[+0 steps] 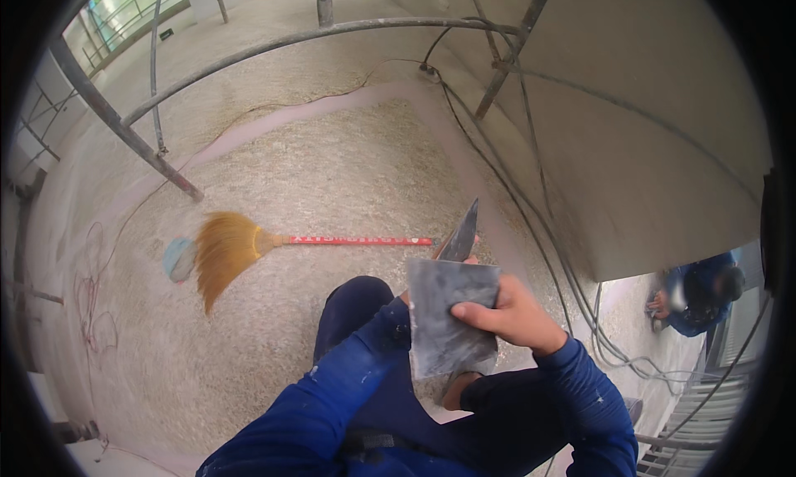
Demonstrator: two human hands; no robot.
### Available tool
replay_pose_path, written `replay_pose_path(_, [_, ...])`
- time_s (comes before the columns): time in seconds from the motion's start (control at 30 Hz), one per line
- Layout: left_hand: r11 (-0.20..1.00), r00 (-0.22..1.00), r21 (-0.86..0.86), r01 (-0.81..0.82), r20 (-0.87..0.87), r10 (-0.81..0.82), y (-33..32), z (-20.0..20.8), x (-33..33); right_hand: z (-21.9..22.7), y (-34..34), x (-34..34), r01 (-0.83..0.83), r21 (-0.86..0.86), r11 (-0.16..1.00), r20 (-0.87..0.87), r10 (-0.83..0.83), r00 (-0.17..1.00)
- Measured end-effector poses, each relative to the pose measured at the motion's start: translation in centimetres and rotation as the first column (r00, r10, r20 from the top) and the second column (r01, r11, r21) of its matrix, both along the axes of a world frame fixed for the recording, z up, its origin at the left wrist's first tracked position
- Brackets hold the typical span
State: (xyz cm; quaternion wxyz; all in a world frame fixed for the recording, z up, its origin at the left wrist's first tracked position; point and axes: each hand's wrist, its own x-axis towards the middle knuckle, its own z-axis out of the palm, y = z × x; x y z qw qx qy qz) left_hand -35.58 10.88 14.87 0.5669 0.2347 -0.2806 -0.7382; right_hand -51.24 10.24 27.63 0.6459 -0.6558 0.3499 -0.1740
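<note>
My right hand (522,315) grips a flat grey rectangular plate (439,336) by its right side, thumb pressed on its smeared face. Most of my left hand (405,297) is hidden behind this plate, only a bit showing at its left edge. Past the plate's top edge sticks a dark pointed blade (460,232), like a trowel's. Fingertips show beside that blade, but whose grip it is in I cannot tell. A straw broom (228,253) with a red handle lies on the floor, its handle end near the blade.
Metal scaffold tubes (298,39) span the far side. Black cables (506,179) run along the floor by a grey wall (630,145) at right. A pale blue round object (178,260) lies by the bristles. Another person (705,295) in blue crouches at far right.
</note>
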Motion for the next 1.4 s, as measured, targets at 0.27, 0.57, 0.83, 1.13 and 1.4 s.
replay_pose_path(0.27, [0.944,0.928,0.305,-0.121,-0.302,0.217,-6.1,-1.6,2.3,2.4,-5.2,-5.5,0.521,-0.406,0.751,0.187,-0.489,0.852])
replay_pose_path(0.57, [0.953,0.866,0.301,-0.019,-0.472,0.166,-5.6,-0.2,0.8,0.6,-3.3,-1.0,-0.051,-0.916,0.399,-0.148,-0.216,0.965])
replay_pose_path(0.83, [0.977,0.911,0.185,-0.102,-0.378,0.167,-4.6,2.2,1.8,-0.1,-2.9,-0.4,-0.122,-0.754,0.646,-0.224,-0.077,0.972])
replay_pose_path(1.13, [0.987,0.843,0.121,-0.102,-0.516,0.15,-3.4,4.1,3.3,-2.4,-5.9,-4.0,-0.291,-0.723,0.626,-0.513,-0.205,0.833])
replay_pose_path(1.4, [0.992,0.988,0.111,-0.062,-0.133,0.077,-4.1,2.6,2.6,-1.7,-7.9,-6.0,0.49,0.202,0.848,0.309,-0.53,0.789])
